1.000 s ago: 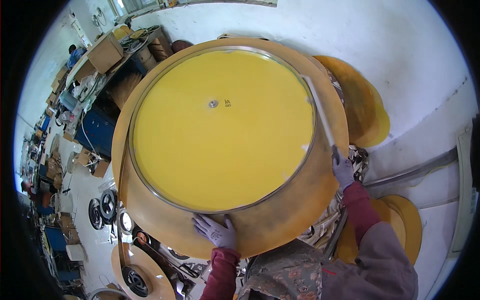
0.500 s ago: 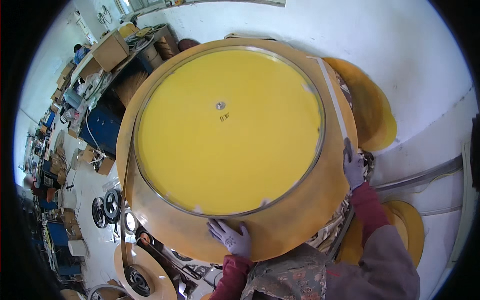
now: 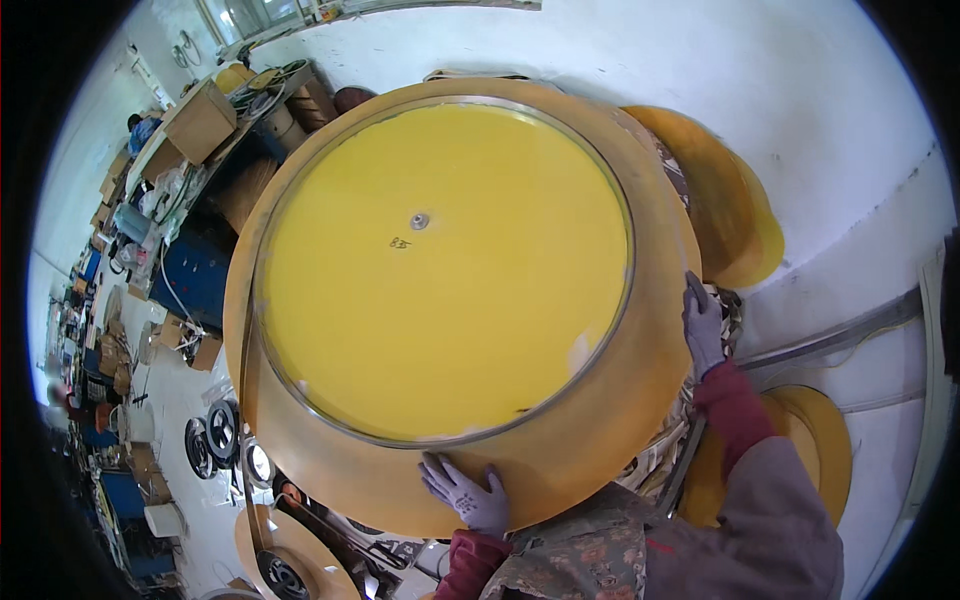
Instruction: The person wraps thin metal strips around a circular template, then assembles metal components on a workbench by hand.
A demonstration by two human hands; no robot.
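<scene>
A large yellow round plate (image 3: pixel 450 310) with a metal rim and a small central fitting lies inside a wide, smooth tan ring (image 3: pixel 350 455). My left hand (image 3: pixel 468 494), in a grey glove, lies flat on the near part of the ring with its fingers spread. On the right, my gloved right hand (image 3: pixel 702 325) is closed at the ring's outer edge, fingers together and pointing away from me. Its far-side fingers are hidden. A thin brown strip (image 3: pixel 249 400) runs from the ring's left side down to a smaller tan roll (image 3: pixel 300 548) with a black hub.
Black reels (image 3: pixel 222 430) lie on the floor at the left. Beyond them stand a blue cabinet (image 3: pixel 195 280) and a cardboard box (image 3: pixel 200 120). Tan discs (image 3: pixel 735 200) lean against the white wall at the right, near a grey metal bar (image 3: pixel 830 330).
The yellow plate and ring have turned clockwise; the black marking has swung from right of the hub to its left. A pale strip at upper right no longer shows. Both hands keep their places.
</scene>
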